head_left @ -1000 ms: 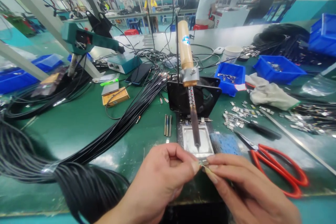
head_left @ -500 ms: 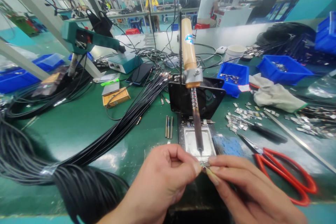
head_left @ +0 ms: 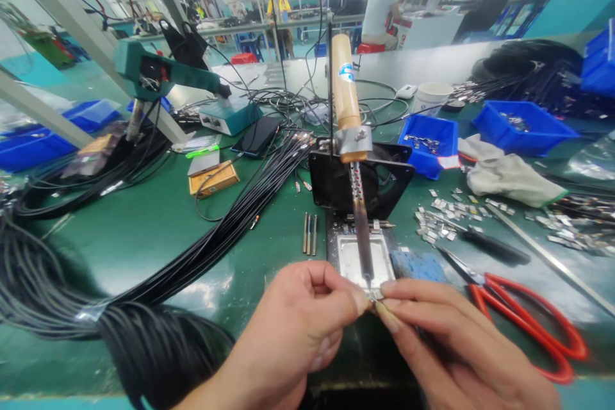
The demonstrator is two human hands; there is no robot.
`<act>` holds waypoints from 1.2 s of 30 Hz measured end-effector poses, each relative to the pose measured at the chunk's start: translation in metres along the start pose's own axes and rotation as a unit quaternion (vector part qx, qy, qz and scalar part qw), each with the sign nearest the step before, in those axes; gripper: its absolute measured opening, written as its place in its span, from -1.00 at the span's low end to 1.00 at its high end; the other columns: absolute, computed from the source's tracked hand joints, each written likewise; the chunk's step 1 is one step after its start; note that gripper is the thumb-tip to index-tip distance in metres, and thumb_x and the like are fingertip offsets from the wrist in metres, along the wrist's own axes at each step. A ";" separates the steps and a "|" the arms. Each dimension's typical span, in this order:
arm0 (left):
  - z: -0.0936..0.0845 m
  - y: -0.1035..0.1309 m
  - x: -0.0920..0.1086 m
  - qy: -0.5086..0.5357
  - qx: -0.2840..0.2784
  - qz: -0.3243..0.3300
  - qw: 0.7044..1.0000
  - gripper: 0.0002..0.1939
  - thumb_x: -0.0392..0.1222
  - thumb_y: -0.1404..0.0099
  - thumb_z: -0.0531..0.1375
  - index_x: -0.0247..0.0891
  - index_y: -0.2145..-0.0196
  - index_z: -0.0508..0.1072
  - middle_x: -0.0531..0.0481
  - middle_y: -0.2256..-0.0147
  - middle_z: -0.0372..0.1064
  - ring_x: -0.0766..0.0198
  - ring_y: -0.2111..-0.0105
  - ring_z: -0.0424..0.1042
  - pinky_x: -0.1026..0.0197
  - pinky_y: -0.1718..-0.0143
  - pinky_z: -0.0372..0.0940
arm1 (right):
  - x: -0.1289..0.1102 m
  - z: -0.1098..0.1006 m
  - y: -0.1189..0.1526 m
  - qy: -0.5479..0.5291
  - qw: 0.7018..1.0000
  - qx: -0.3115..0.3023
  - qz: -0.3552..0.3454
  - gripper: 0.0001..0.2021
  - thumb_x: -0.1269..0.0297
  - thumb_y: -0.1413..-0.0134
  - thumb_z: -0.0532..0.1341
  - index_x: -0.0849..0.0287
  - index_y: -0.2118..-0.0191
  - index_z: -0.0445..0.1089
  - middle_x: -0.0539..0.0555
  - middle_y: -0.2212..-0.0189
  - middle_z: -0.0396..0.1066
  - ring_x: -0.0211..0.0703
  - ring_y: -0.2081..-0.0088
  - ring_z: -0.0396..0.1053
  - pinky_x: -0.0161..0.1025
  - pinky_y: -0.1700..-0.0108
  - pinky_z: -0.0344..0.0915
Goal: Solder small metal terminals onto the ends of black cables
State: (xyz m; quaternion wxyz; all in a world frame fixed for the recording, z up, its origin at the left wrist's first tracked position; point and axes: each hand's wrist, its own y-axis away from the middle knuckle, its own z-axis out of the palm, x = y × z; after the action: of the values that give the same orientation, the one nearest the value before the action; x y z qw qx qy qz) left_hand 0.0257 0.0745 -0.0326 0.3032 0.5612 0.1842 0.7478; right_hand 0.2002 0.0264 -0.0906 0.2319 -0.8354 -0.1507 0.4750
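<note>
The bare left hand (head_left: 307,320) slants up from the bottom edge, left of centre, wrist showing, fingers curled, its grip a thumb-and-forefinger pinch. The bare right hand (head_left: 446,333) reaches leftward from the lower right, fingers extended above the thumb, its grip also pinched. Both hands' fingertips nearly meet low, right of centre.

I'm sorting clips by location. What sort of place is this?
Probably an electronics workshop or factory floor: a soldering iron is mounted tip-down, a big bundle of black cables lies left of it, and a person sits in the background.
</note>
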 end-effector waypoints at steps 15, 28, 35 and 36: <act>0.000 -0.001 0.002 0.000 0.012 0.004 1.000 -0.70 -0.17 -0.02 0.44 -0.23 0.55 0.36 0.29 0.76 0.06 0.57 0.76 -0.07 0.47 0.76 -0.19 | -0.002 0.002 -0.002 -0.004 1.000 0.017 0.006 -0.82 0.49 -0.22 0.32 0.06 0.14 0.50 -0.05 0.13 0.57 -0.35 0.13 0.58 -0.52 -0.05 0.44; 0.002 0.000 0.004 -0.007 0.015 0.009 1.000 -0.71 -0.17 -0.02 0.43 -0.24 0.54 0.36 0.29 0.74 0.04 0.57 0.75 -0.10 0.45 0.75 -0.19 | -0.002 0.005 -0.005 -0.021 1.000 0.021 0.000 -0.79 0.53 -0.20 0.32 0.07 0.13 0.50 -0.06 0.11 0.56 -0.37 0.09 0.56 -0.52 -0.07 0.43; 0.001 0.000 0.004 -0.004 0.011 0.009 1.000 -0.71 -0.17 -0.04 0.43 -0.24 0.54 0.36 0.30 0.74 0.04 0.58 0.75 -0.11 0.45 0.75 -0.20 | -0.003 0.002 -0.005 -0.005 1.000 0.013 -0.008 -0.79 0.53 -0.21 0.32 0.07 0.12 0.50 -0.02 0.11 0.57 -0.29 0.11 0.59 -0.42 -0.02 0.51; 0.001 0.000 0.004 -0.005 0.011 0.010 1.000 -0.71 -0.17 -0.04 0.43 -0.24 0.54 0.36 0.30 0.74 0.04 0.58 0.75 -0.11 0.45 0.74 -0.20 | -0.003 0.002 -0.005 -0.006 1.000 0.013 -0.008 -0.79 0.53 -0.21 0.32 0.08 0.12 0.50 -0.02 0.11 0.57 -0.29 0.11 0.59 -0.42 -0.02 0.51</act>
State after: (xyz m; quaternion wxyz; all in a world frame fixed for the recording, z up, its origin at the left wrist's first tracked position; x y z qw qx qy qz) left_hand 0.0256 0.0768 -0.0295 0.2898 0.5698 0.1855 0.7463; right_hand 0.1968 0.0298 -0.0867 0.2456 -0.8282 -0.1532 0.4799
